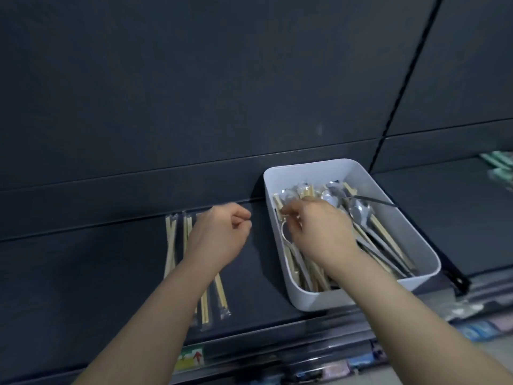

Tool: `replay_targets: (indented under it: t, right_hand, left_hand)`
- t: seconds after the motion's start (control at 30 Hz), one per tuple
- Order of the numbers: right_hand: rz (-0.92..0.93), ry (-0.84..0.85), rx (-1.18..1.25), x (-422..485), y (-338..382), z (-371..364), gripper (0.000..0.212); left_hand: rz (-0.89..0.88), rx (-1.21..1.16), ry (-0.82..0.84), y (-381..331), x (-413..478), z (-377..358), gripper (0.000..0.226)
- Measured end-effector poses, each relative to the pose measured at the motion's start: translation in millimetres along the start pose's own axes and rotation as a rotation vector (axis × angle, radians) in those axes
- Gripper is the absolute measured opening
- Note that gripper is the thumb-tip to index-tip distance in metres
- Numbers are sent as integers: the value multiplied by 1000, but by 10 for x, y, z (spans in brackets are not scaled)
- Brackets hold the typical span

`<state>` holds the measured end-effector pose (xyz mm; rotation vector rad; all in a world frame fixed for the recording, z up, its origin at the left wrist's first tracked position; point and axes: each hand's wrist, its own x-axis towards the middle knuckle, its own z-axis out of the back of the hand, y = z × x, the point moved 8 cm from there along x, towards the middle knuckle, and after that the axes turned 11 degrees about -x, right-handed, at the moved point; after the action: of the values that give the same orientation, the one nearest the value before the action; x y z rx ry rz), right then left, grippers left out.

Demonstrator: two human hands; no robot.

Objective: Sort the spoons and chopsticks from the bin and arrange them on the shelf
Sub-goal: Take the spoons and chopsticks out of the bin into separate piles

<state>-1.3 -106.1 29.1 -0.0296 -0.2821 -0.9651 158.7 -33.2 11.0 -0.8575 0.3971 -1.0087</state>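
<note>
Now left hand [219, 234] curls its fingers [239, 215] on nothing; right hand [319, 232] pinches a spoon [284, 232] in the bin [311, 298].

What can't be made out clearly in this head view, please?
Head view: whether the right hand grips anything in the bin; its fingers cover that.
Head view: how many wrapped chopsticks lie on the shelf; the left forearm hides some.
Head view: lower-shelf goods; blurred, edge-cropped.

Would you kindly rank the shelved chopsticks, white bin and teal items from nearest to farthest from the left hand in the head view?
From the left hand:
1. shelved chopsticks, directly beneath and left.
2. white bin, on its right.
3. teal items, far right edge.
</note>
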Motion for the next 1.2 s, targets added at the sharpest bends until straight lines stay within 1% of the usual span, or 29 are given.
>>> replay_targets:
  t: [0.1,0.17,0.23,0.3,0.33,0.4,0.5,0.57,0.63,0.67,0.73,0.77,0.83,0.87,0.93,0.97,1.03,1.07,1.13,1.2]
  right_hand:
    - [-123,69,-77,-2,-572,17,32]
    - [-198,107,-103,-22,-902,13,32]
    - [-246,127,-112,-53,-1167,15,27]
    - [-272,134,-85,-85,-1360,24,24]
    - [-276,138,-69,-101,-1428,23,27]
    - [-267,139,-41,-119,-1501,25,32]
    - [-232,116,-45,-91,-1538,8,31]
    - [-194,63,-110,-37,-1533,24,24]
    - [-151,8,-206,41,-1522,74,19]
    - [-133,11,-254,88,-1521,83,20]
    - [-123,108,-323,190,-1567,25,27]
    - [-133,171,-344,232,-1601,-19,29]
    - [-151,262,-391,296,-1645,-95,30]
    - [-148,294,-418,319,-1647,-127,30]
    - [-131,355,-452,345,-1635,-192,29]
    - [-131,380,-443,348,-1631,-217,29]
    - [-160,401,-367,345,-1657,-221,29]
    - [-188,396,-301,343,-1683,-213,27]
    - [-250,362,-144,331,-1735,-195,25]
    - [-284,329,-6,318,-1750,-188,26]
  left_hand:
    - [-48,10,63,-332,81,-322,16]
    - [-72,73,112,-521,142,-546,22]
    - [-74,155,168,-645,210,-778,23]
    - [-67,287,222,-716,271,-993,14]
    - [-57,360,242,-740,293,-1077,8]
    - [-37,486,253,-783,323,-1190,3]
    - [-27,610,236,-837,342,-1325,22]
    - [-2,674,230,-829,353,-1405,30]
    - [76,639,242,-761,369,-1455,32]
    - [127,585,246,-707,384,-1467,33]
    - [209,458,214,-630,387,-1439,34]
    - [223,406,177,-611,391,-1407,29]
    - [221,317,95,-590,398,-1329,18]
    - [220,268,66,-577,394,-1293,16]
    - [223,185,54,-545,382,-1257,14]
    - [230,143,61,-529,371,-1250,16]
    - [259,54,67,-493,342,-1227,34]
    - [269,20,63,-484,333,-1207,38]
    - [268,11,64,-482,325,-1189,36]
    - [242,34,83,-495,334,-1205,27]
